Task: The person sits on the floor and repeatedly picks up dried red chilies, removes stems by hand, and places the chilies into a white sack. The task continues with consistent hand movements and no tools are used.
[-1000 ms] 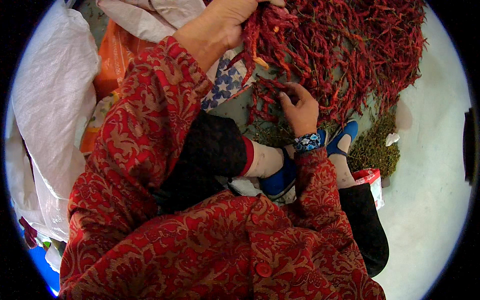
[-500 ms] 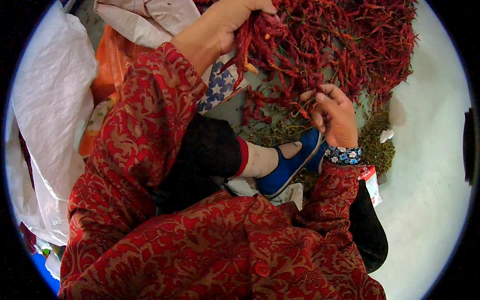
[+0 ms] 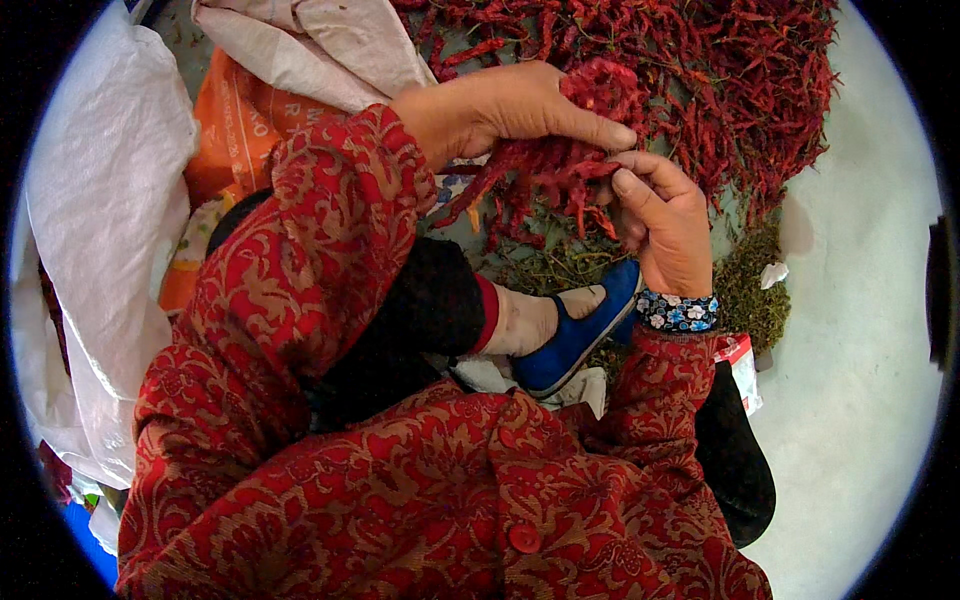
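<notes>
Red bunch: dried chillies hung gathered between both hands, just above the blue shoe.
Left hand: its grip was pressed together over the top of the bunch, fingers curled around the stems.
Right hand: its grip pinched the bunch's right side, thumb against the pods.
Chilli heap: spread on the floor beyond the bunch, touching it.
Green stem litter: right of the shoe.
White sacks: well left of the bunch.

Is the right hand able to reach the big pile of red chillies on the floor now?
Probably yes: the right hand is just beside the pile of red chillies, nothing lies between.
</notes>
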